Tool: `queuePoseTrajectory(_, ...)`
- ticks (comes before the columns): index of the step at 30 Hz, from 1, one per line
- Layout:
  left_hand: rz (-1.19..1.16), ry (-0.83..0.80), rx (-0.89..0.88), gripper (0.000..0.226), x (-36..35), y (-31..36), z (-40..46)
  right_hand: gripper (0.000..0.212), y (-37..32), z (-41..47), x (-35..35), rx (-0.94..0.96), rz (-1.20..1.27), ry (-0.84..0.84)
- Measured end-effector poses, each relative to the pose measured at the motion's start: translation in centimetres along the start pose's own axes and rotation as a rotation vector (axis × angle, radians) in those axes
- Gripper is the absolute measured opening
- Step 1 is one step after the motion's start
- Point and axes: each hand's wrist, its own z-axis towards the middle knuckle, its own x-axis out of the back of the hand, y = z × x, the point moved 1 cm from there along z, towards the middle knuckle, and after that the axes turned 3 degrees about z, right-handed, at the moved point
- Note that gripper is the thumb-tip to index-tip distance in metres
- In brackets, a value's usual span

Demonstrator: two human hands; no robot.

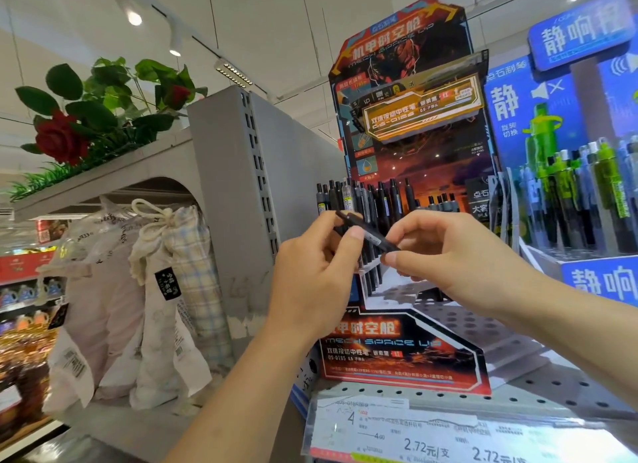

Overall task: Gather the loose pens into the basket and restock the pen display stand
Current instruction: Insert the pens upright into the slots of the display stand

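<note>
Grey metal shelving [238, 200] filled the left of the view, its upright panel standing beside the tall red-and-black pen display stand [407, 124], which sat on a perforated shelf [538, 390]. To the right stood a blue display [583, 93] holding green and black pens [583, 200] upright in rows. On the lower shelf at left leaned several cloth drawstring bags [162, 290], and above them lay artificial roses [62, 140] with green leaves. A price-label strip [448, 431] ran along the shelf's front edge. The stand's stepped white tray [466, 319] showed many bare holes toward the front, while black pens [366, 200] stood upright in its back rows. Both hands were raised in front of the stand, holding a single black pen [366, 231] between them, tilted with its upper end to the left. The left hand [314, 266] gripped it with curled fingers and thumb near the upper part; the right hand [455, 255] pinched the lower end between thumb and fingertips. The pen hung in the air just in front of the stocked rows, not touching the tray. No basket could be seen.
</note>
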Motion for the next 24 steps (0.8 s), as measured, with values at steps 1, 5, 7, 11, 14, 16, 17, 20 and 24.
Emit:
queuePoseTrajectory(1,-0.05,0.015,-0.006,0.029,0.0,0.1,-0.2,0.014,0.1,0.0,-0.1,0.015,-0.029,-0.007)
queuePoseTrajectory(5,-0.06,0.102,-0.03,0.023,0.0,0.5,-0.9,0.011,0.4,-0.2,-0.4,0.08,-0.135,-0.038)
queuePoseTrajectory(7,-0.085,0.153,-0.049,0.016,0.1,0.7,-1.3,0.014,0.4,-0.4,-0.5,0.109,-0.181,-0.049)
queuePoseTrajectory(11,-0.253,0.344,0.006,0.01,1.7,0.5,-1.6,0.066,0.7,-0.7,-0.6,0.1,-0.368,-0.149)
queuePoseTrajectory(14,-0.359,0.472,0.056,0.015,3.4,-0.1,-1.1,0.091,1.1,-0.9,-0.8,0.032,-0.452,-0.296)
queuePoseTrajectory(16,-0.372,0.518,0.062,0.018,4.3,-0.3,-0.8,0.096,1.2,-0.9,-0.9,0.004,-0.474,-0.348)
queuePoseTrajectory(17,-0.362,0.528,0.059,0.02,4.7,-0.4,-0.7,0.097,1.2,-0.9,-0.9,-0.004,-0.479,-0.36)
queuePoseTrajectory(20,-0.296,0.54,0.047,0.028,5.4,-0.7,-0.5,0.097,1.1,-0.9,-0.9,-0.023,-0.496,-0.394)
queuePoseTrajectory(24,-0.259,0.53,0.021,0.044,5.8,-0.7,0.0,0.097,1.2,-0.9,-0.9,-0.026,-0.501,-0.409)
